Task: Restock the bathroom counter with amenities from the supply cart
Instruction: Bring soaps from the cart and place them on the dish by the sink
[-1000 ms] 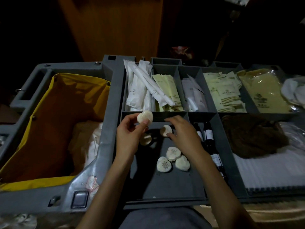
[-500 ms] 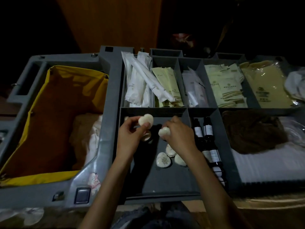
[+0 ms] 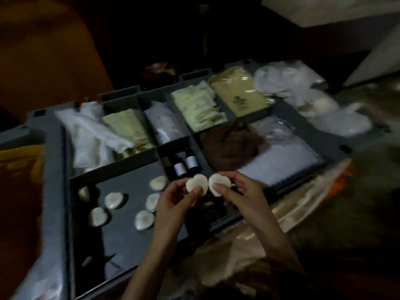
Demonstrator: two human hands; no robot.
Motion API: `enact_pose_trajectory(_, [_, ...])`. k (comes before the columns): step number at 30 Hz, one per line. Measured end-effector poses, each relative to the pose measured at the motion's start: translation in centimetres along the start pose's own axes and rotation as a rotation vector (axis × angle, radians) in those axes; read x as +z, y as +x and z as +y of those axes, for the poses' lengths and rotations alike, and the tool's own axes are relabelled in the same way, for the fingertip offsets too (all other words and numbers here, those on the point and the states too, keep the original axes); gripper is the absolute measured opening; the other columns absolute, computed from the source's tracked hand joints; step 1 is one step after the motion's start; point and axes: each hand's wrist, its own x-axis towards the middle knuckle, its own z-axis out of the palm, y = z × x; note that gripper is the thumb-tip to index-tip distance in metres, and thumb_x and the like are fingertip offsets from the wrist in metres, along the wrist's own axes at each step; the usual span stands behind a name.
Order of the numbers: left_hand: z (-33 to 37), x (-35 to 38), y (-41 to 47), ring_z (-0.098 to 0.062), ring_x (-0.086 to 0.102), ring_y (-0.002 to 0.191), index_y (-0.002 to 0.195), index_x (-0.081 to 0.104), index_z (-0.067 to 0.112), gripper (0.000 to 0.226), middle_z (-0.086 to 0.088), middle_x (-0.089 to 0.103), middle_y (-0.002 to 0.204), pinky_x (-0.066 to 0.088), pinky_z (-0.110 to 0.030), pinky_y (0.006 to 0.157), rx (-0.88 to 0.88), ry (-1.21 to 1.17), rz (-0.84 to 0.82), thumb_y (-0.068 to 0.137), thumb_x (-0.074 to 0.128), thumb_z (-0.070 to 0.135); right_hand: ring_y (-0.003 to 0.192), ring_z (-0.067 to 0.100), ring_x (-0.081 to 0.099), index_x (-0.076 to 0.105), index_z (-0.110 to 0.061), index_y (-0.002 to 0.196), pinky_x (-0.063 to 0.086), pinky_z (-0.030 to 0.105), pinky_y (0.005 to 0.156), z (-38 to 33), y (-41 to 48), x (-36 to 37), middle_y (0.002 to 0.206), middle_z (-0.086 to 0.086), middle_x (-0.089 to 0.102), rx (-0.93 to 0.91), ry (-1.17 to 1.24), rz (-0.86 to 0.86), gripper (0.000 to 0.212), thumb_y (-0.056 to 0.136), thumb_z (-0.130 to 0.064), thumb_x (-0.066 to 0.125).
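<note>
My left hand pinches a small white wrapped soap between thumb and fingers. My right hand pinches a second white soap right beside it; the two soaps nearly touch. Both are held above the near right edge of the grey supply cart tray, over the row of small dark bottles. Several more white soaps lie loose in the large near compartment to the left of my hands.
Rear compartments hold white sachets, pale yellow packets and a yellow bag. A brown cloth and white pad fill the right section. The yellow liner bag is at far left. Clear plastic bags sit far right.
Both hands lifted their soaps out of the compartment and brought them together to the right. The view swung right and tilted; the picture is blurred.
</note>
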Motion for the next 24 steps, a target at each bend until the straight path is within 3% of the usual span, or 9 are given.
enact_pose_trajectory(10, [-4.6,20.0,-7.9,-0.018,0.07,0.094,0.105,0.068,0.018,0.019,-0.003,0.073,0.098,0.055,-0.027,0.078,-0.242,0.229,-0.747,0.087,0.066,0.023,0.091,0.015,0.071,0.065,-0.014,0.118,0.055,0.021,0.068,3.3,-18.0,-19.0,0.107,0.005,0.07,0.214,0.286,0.6,0.025,0.093,-0.014,0.059])
enact_pose_trajectory(13, [-7.1,25.9,-11.6,-0.01,0.067,0.083,0.093,0.062,0.018,0.008,-0.003,0.067,0.094,0.053,-0.015,0.062,-0.278,0.326,-0.916,0.089,0.06,0.012,0.08,0.009,0.071,0.064,-0.013,0.116,0.052,0.017,0.062,4.2,-24.7,-22.3,0.097,0.001,0.073,0.183,0.345,0.764,0.023,0.094,-0.013,0.055])
enact_pose_trajectory(15, [-8.6,28.8,-14.5,-0.013,0.066,0.089,0.095,0.059,0.017,0.01,-0.007,0.065,0.102,0.057,-0.02,0.066,-0.247,0.349,-1.129,0.087,0.058,0.011,0.073,0.007,0.07,0.066,-0.014,0.111,0.05,0.015,0.058,5.2,-28.7,-23.8,0.089,-0.002,0.074,0.173,0.35,0.882,0.02,0.094,-0.01,0.055])
enact_pose_trajectory(17, [-9.5,31.8,-17.4,-0.019,0.064,0.095,0.096,0.06,0.018,0.013,-0.011,0.068,0.101,0.057,-0.028,0.078,-0.206,0.253,-1.075,0.083,0.06,0.02,0.076,0.011,0.07,0.067,-0.015,0.108,0.053,0.019,0.063,6.2,-32.1,-24.8,0.092,0.003,0.074,0.172,0.365,1.004,0.019,0.093,-0.009,0.058])
enact_pose_trajectory(18, [-9.9,33.4,-18.3,-0.019,0.062,0.093,0.096,0.058,0.018,0.012,-0.013,0.07,0.094,0.055,-0.026,0.078,-0.382,0.098,-1.145,0.086,0.059,0.023,0.08,0.014,0.071,0.068,-0.015,0.108,0.054,0.021,0.066,6.7,-33.6,-25.2,0.096,0.007,0.074,0.177,0.379,1.058,0.019,0.092,-0.009,0.06])
enact_pose_trajectory(20, [-11.6,34.8,-19.7,-0.022,0.064,0.085,0.101,0.053,0.015,0.015,-0.017,0.071,0.082,0.053,-0.019,0.068,-0.015,0.211,-1.459,0.095,0.05,0.029,0.083,0.017,0.071,0.068,-0.014,0.108,0.055,0.022,0.067,7.8,-36.5,-25.6,0.098,0.009,0.074,0.183,0.411,1.158,0.019,0.091,-0.011,0.061])
enact_pose_trajectory(21, [-11.7,35.7,-20.3,-0.024,0.068,0.083,0.102,0.052,0.015,0.014,-0.017,0.071,0.083,0.054,-0.018,0.066,-0.041,0.227,-1.487,0.094,0.051,0.027,0.084,0.017,0.071,0.068,-0.015,0.108,0.056,0.023,0.068,8.1,-37.7,-25.7,0.098,0.009,0.074,0.183,0.427,1.204,0.018,0.091,-0.012,0.062])
enact_pose_trajectory(23, [-11.4,37.3,-23.6,-0.021,0.071,0.084,0.101,0.057,0.017,0.016,-0.013,0.07,0.095,0.058,-0.021,0.067,-0.73,0.175,-1.343,0.085,0.062,0.015,0.085,0.017,0.071,0.068,-0.015,0.106,0.057,0.023,0.071,8.6,-39.7,-25.7,0.097,0.007,0.074,0.184,0.454,1.288,0.017,0.09,-0.012,0.063])
enact_pose_trajectory(24, [-11.8,36.9,-25.2,-0.018,0.071,0.082,0.099,0.059,0.017,0.018,-0.011,0.068,0.099,0.058,-0.02,0.062,-0.707,0.247,-1.283,0.082,0.064,0.011,0.084,0.016,0.071,0.068,-0.015,0.106,0.057,0.023,0.071,8.9,-40.5,-25.7,0.096,0.007,0.074,0.182,0.473,1.33,0.017,0.09,-0.012,0.064])
